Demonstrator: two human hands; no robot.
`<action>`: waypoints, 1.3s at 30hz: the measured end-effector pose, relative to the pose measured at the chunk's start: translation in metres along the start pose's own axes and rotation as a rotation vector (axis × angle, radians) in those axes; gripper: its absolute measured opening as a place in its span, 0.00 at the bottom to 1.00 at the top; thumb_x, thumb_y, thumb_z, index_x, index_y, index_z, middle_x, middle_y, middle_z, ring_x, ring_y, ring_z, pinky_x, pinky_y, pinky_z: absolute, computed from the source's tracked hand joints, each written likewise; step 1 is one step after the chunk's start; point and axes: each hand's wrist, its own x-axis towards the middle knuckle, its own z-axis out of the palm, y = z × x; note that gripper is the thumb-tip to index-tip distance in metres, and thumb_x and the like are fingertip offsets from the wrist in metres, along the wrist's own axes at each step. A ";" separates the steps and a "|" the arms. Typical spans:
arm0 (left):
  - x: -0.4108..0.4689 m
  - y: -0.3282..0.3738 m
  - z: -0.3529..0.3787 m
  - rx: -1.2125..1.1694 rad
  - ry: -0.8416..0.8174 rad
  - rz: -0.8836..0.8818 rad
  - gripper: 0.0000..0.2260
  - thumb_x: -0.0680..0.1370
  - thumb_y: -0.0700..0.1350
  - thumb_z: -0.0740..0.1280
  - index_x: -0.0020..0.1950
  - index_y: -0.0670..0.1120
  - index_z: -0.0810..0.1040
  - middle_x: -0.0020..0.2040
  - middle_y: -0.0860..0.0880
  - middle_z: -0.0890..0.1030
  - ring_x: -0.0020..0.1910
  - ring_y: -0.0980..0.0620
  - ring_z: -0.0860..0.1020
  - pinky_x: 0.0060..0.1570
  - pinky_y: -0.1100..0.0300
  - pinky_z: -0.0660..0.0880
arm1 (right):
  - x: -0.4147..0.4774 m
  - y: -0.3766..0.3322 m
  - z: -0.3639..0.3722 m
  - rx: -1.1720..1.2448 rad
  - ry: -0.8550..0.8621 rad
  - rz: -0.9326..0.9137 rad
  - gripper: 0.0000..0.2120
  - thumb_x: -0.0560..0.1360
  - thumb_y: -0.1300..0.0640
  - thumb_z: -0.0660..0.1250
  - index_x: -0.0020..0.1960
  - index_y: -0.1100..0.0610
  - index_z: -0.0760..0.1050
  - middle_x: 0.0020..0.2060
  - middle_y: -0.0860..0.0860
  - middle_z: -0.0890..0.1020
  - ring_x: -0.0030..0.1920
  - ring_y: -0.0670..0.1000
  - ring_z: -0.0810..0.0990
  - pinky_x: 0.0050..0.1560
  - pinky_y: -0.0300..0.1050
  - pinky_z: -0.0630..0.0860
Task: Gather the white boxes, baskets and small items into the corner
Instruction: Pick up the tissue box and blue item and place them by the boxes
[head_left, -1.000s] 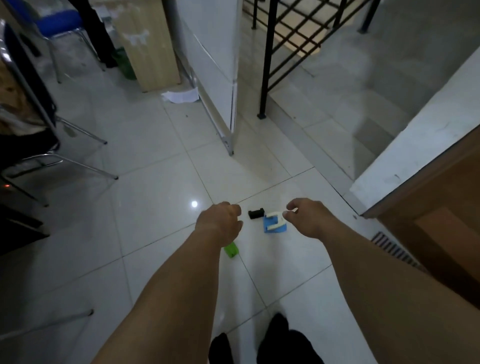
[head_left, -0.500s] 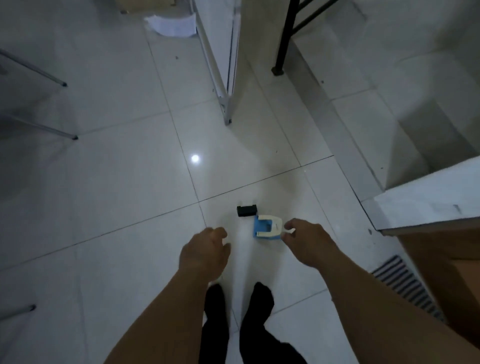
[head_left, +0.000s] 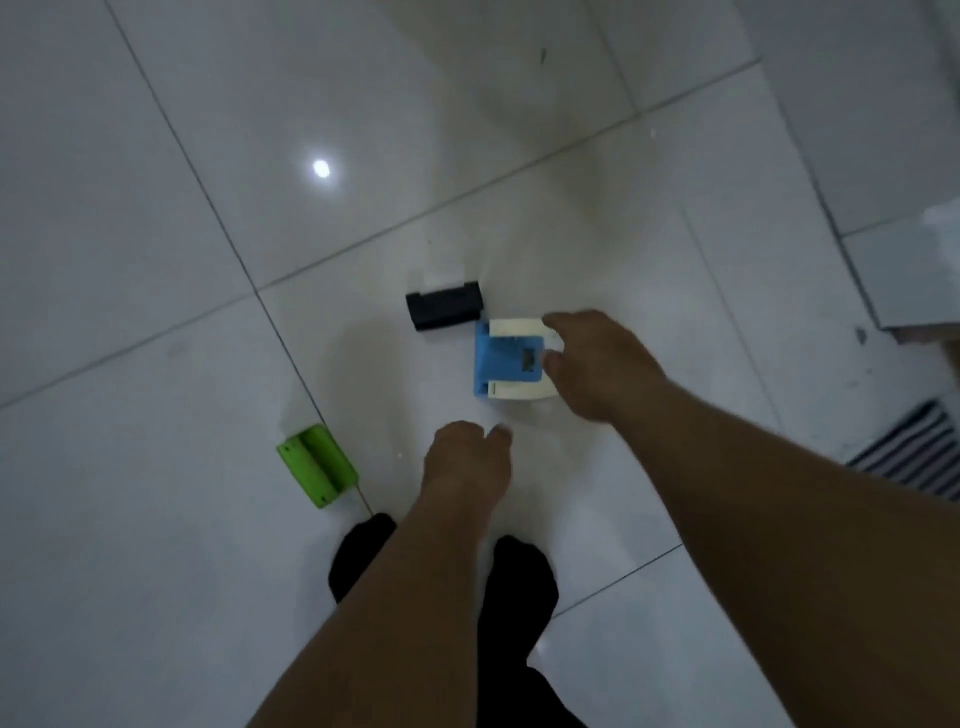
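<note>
1. We see the blue-and-white item (head_left: 511, 358) lying on the tiled floor (head_left: 156, 260), just ahead of the feet and a little to the right.
2. The right grip (head_left: 587, 364) is at the item's right edge, so the item lies to the left of its palm. Its fingers (head_left: 558, 319) are bent over the white top arm and the thumb rests on the blue face. We cannot tell whether that is a firm pinch yet or only contact.
3. The left grip (head_left: 465, 462) hangs loosely curled and holds nothing. It is nearer to us than the item and apart from it.
4. The right grip is clearly the nearer one, and we judge the lift belongs to it.
5. The black item (head_left: 444, 310) sits just beyond the blue corner, nearly touching it, with its long axis running left to right. A lift straight up should clear it.
6. The green item (head_left: 317, 466) lies to the left of the left grip, on a diagonal. We judge that one suits the left side.
</note>
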 end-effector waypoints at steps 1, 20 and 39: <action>0.013 0.000 0.013 -0.110 -0.029 -0.076 0.14 0.77 0.50 0.66 0.51 0.39 0.79 0.51 0.39 0.83 0.52 0.38 0.82 0.55 0.43 0.79 | 0.018 0.005 0.007 -0.064 -0.050 -0.019 0.25 0.82 0.49 0.58 0.77 0.48 0.58 0.76 0.54 0.61 0.71 0.61 0.64 0.70 0.56 0.66; -0.019 0.050 0.008 -0.748 0.000 -0.126 0.05 0.79 0.39 0.65 0.48 0.47 0.79 0.43 0.47 0.86 0.41 0.50 0.85 0.38 0.57 0.81 | -0.011 -0.022 -0.027 0.171 0.057 0.160 0.14 0.79 0.56 0.63 0.62 0.59 0.67 0.54 0.58 0.77 0.46 0.57 0.73 0.44 0.47 0.69; -0.480 0.176 -0.263 -0.901 0.741 0.383 0.06 0.80 0.46 0.64 0.56 0.51 0.75 0.49 0.47 0.79 0.46 0.47 0.78 0.50 0.52 0.78 | -0.380 -0.326 -0.329 0.374 0.102 -0.247 0.25 0.76 0.53 0.63 0.71 0.54 0.60 0.58 0.56 0.79 0.54 0.56 0.79 0.52 0.45 0.75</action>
